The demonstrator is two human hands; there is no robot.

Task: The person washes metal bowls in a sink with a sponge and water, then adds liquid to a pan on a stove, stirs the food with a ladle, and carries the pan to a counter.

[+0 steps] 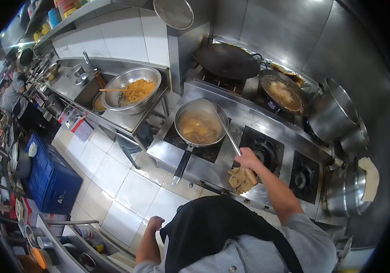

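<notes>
My right hand (248, 159) is closed round the handle of a long metal ladle (232, 139), whose head reaches into a frying pan (189, 145) of brownish liquid and food pieces. The pan rests on the front left burner, its black handle (182, 167) pointing toward me, untouched. A crumpled brown cloth (242, 179) is just below my right hand, by the stove's front edge; whether the hand touches it is unclear. My left hand (156, 222) hangs low beside my black apron, fingers curled, away from the stove; what it holds, if anything, is hidden.
Behind the pan sit a dark wok (227, 61) and a pan of frying food (280, 91). Tall metal pots (334, 113) stand at the right. A steel bowl of orange food (131, 88) is on the left counter. A blue cooler (54, 175) and a person (15, 98) are farther left.
</notes>
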